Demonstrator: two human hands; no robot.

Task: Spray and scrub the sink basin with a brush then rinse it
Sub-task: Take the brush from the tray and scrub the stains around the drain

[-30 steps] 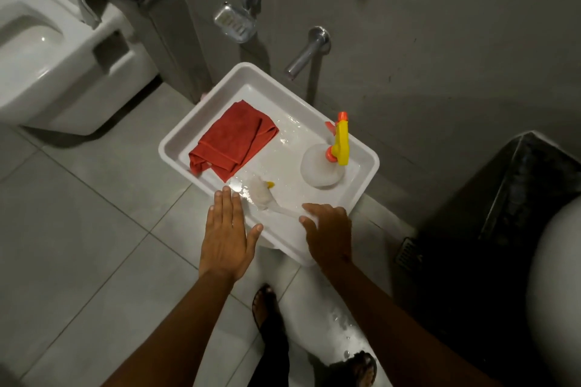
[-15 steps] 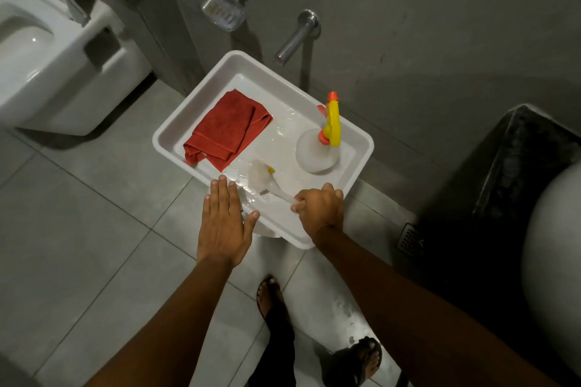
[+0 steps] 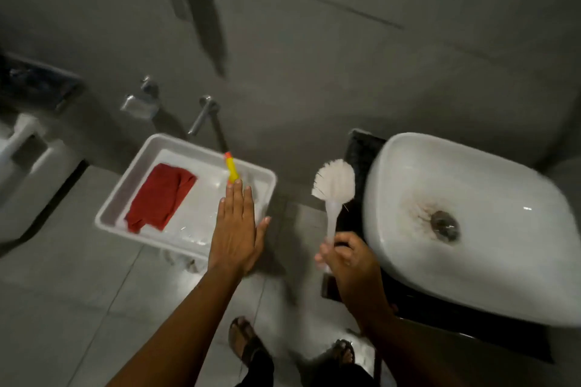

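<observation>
Beside the sink, right hand gripping brush, frame blurred

No lettering, label, brand mark or number can be read anywhere in this bathroom view; the spray bottle in the white tray shows no legible print.

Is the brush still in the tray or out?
Out. The right hand holds the brush by its handle, bristles up, between tray and sink.
</observation>
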